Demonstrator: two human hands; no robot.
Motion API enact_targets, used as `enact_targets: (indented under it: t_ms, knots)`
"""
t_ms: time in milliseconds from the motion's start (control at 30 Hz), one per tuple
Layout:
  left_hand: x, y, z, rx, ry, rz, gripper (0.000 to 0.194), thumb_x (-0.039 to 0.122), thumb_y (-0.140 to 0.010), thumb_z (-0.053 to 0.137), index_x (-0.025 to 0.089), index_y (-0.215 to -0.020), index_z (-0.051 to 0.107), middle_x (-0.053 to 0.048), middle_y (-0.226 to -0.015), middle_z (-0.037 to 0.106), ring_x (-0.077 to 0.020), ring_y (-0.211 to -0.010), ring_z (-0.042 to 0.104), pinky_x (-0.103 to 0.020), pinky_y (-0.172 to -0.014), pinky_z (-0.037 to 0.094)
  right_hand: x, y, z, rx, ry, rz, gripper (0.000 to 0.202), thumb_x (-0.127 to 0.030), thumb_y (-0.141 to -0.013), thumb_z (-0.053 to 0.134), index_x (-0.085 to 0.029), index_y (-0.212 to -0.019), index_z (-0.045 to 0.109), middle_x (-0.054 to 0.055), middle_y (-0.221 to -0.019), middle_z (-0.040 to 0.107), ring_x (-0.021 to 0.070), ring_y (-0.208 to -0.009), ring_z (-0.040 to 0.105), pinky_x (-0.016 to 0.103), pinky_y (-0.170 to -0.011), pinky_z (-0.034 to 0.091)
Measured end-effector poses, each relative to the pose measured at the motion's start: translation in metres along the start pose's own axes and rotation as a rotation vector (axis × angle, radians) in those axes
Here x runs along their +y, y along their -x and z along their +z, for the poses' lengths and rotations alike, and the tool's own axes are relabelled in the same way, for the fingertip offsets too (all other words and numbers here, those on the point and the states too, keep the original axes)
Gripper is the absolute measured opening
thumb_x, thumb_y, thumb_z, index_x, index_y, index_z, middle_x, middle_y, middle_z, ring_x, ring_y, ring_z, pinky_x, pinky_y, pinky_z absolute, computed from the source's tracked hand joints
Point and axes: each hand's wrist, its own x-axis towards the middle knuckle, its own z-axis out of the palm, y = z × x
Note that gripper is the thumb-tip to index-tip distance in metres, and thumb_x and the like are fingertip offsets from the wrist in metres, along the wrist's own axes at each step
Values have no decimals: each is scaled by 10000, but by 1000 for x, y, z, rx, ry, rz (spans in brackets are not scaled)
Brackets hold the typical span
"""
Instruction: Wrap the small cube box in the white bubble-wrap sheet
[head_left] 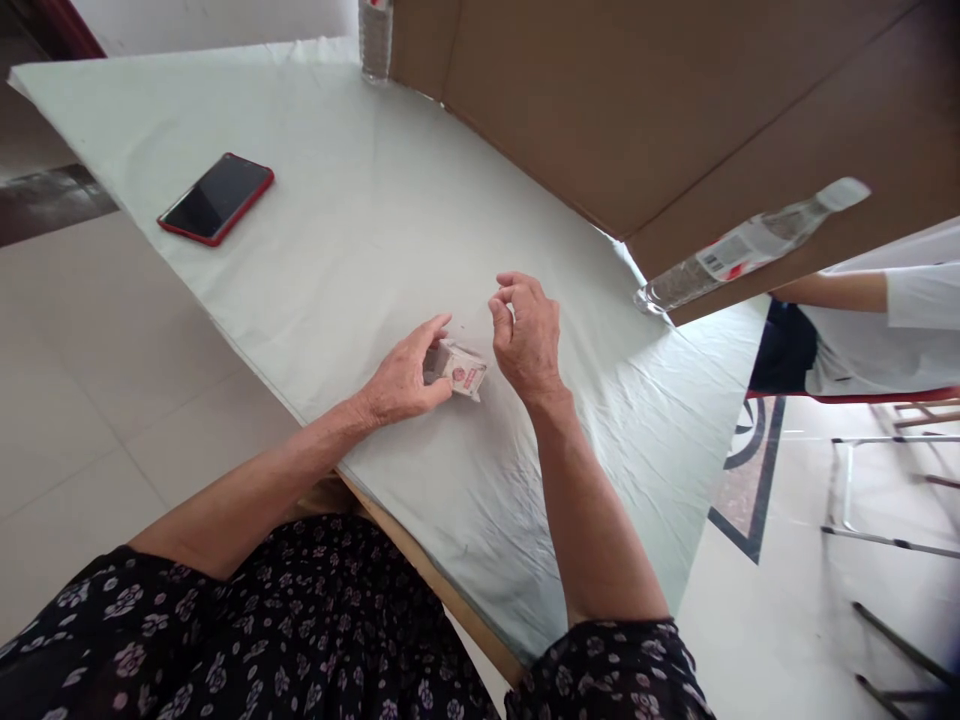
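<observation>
A small worn white box with red print (465,371) rests on the pale green tablecloth. My left hand (409,375) is closed around its left end, thumb in front and fingers behind. To the right of the box, my right hand (526,335) is raised a little above the cloth, its fingers curled toward the thumb. It does not touch the box. Whether anything small is between those fingertips cannot be made out.
A phone in a red case (217,198) lies at the left. A large cardboard panel (645,110) stands across the back, with a plastic bottle (750,248) at its right and another (375,40) at its left. A person in a white shirt (862,335) sits beyond.
</observation>
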Motion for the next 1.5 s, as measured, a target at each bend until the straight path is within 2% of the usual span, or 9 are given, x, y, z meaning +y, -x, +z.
enact_targets:
  t_ms: [267,433,567,700,800,967,1100,1233,1500]
  knots:
    - [2,0,1,-37,-14,105,811,268,-731,644,160,-1500,409,-162,-1421,576,-309,-1237,602,-471,-1082,484,38,-31,22,14,0,68,156,-282,-988,442,-243,-890,557,116,-1149,692,251,-1110,631,437,-928,480]
    - [2,-3,-3,-68,-14,92,606,325,-762,636,156,-1340,565,-157,-1351,612,-303,-1206,610,-453,-1048,506,49,-40,33,41,-45,124,158,-288,-959,469,-242,-840,562,105,-1107,709,242,-1052,644,435,-963,474]
    - [0,-6,-2,-59,-39,100,488,333,-765,636,165,-1224,629,-157,-1338,613,-307,-1243,590,-460,-1071,492,44,-32,20,126,-133,182,231,-343,-971,453,-231,-846,612,106,-1056,718,248,-1035,654,444,-989,467]
    - [2,-6,-1,-58,-43,102,428,284,-760,620,154,-1168,634,-161,-1301,629,-297,-1193,611,-465,-1050,502,17,-2,-7,239,-263,299,240,-383,-964,488,-222,-935,663,51,-922,710,197,-843,664,380,-854,513]
    - [3,-5,-2,-55,-54,100,378,274,-753,616,179,-1119,634,-142,-1296,632,-289,-1194,607,-459,-1040,505,-7,29,-20,137,-423,414,202,-389,-923,563,-215,-909,666,4,-798,686,158,-690,633,327,-730,510]
    - [1,-1,-3,-47,-40,70,331,334,-753,626,207,-1058,623,-136,-1375,591,-296,-1295,558,-460,-1063,484,-27,63,-22,-76,-541,441,264,-467,-882,627,-214,-909,699,20,-855,718,177,-808,647,329,-785,495]
    - [2,3,-5,-71,-5,90,385,373,-745,637,208,-1090,590,-151,-1421,562,-307,-1320,543,-460,-1044,490,-24,70,-23,-134,-619,446,364,-567,-875,624,-226,-964,712,36,-946,728,194,-867,643,349,-829,494]
    - [5,5,-6,-100,-14,96,500,412,-740,654,188,-1176,555,-192,-1482,503,-321,-1336,530,-463,-1045,489,-21,74,-24,-87,-720,513,393,-585,-922,555,-220,-889,698,22,-846,693,174,-766,620,329,-758,496]
    - [5,6,-10,-94,-70,129,474,502,-823,621,201,-1187,580,-176,-1515,487,-332,-1444,434,-522,-1175,377,-27,75,-26,-211,-706,548,378,-578,-859,627,-210,-779,649,-15,-676,570,139,-636,516,286,-618,429]
